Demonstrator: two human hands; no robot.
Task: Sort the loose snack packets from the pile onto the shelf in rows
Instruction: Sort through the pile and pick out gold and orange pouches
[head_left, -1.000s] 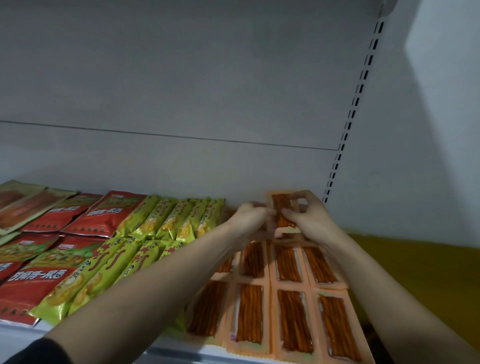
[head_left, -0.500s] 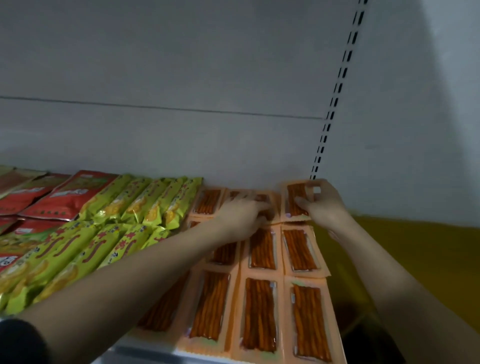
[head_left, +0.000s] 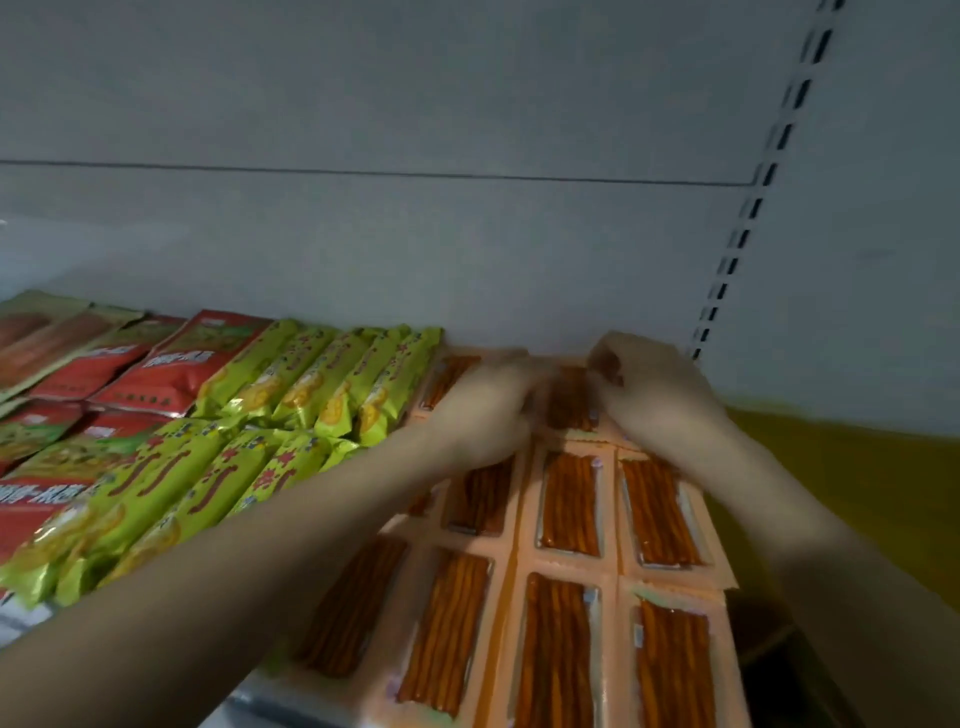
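Far row of the shelf (head_left: 291, 696), right end: the orange packet (head_left: 571, 400) you are placing lies flat between your two hands, up against the back wall (head_left: 467, 249). Its long axis runs near to far, same as the orange packets (head_left: 566, 501) already laid in rows nearer to you.

Your left hand (head_left: 483, 410) rests on the packet's left side, fingers curled down over the neighbouring far-row packet (head_left: 447, 379); motion blur hides whether that grip pinches anything, so I cannot tell. Your right hand (head_left: 654, 389) sits at the packet's right edge with the fingers bent inward at its far corner, apparently pinching it, though the blur leaves this unsure.

Left of the orange block, green packets (head_left: 332, 379) stand in two rows, leaning and overlapping, long axes also running near to far. Further left lie red packets (head_left: 176, 364), flat and angled. A slotted upright (head_left: 748, 218) runs up the wall just right of your right hand.
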